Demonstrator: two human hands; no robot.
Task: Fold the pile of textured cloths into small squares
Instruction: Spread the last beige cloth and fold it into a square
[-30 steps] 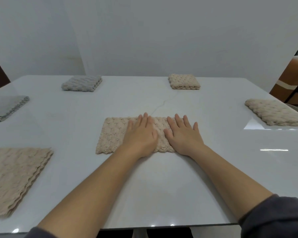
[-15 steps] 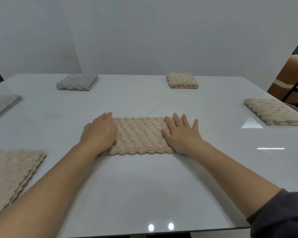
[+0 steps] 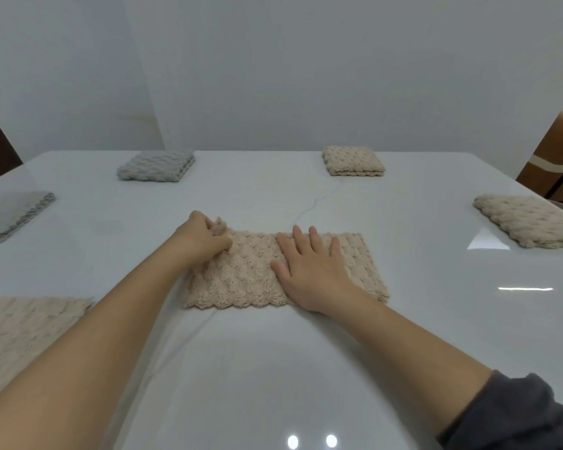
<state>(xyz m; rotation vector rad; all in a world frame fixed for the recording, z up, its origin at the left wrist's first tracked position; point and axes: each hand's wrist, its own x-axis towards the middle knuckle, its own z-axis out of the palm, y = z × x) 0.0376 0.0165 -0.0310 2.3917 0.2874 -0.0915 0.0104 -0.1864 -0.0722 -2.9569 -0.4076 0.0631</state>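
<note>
A beige textured cloth (image 3: 247, 274), folded into a long rectangle, lies in the middle of the white table (image 3: 273, 368). My left hand (image 3: 203, 237) pinches the cloth's far left corner, which is lifted slightly off the surface. My right hand (image 3: 309, 264) rests flat on the cloth's middle, fingers spread, pressing it down. A pile of unfolded beige cloths (image 3: 23, 323) sits at the near left.
Folded stacks sit around the table: a grey one (image 3: 156, 165) at the far left, a beige one (image 3: 353, 160) at the far middle, a beige one (image 3: 530, 219) at the right edge, flat grey cloths (image 3: 10, 214) at the left. A brown chair (image 3: 556, 157) stands beyond the right corner.
My left hand slid from the cloth's middle to its left end and closed on the far corner. My right hand shifted from the right end to the middle.
</note>
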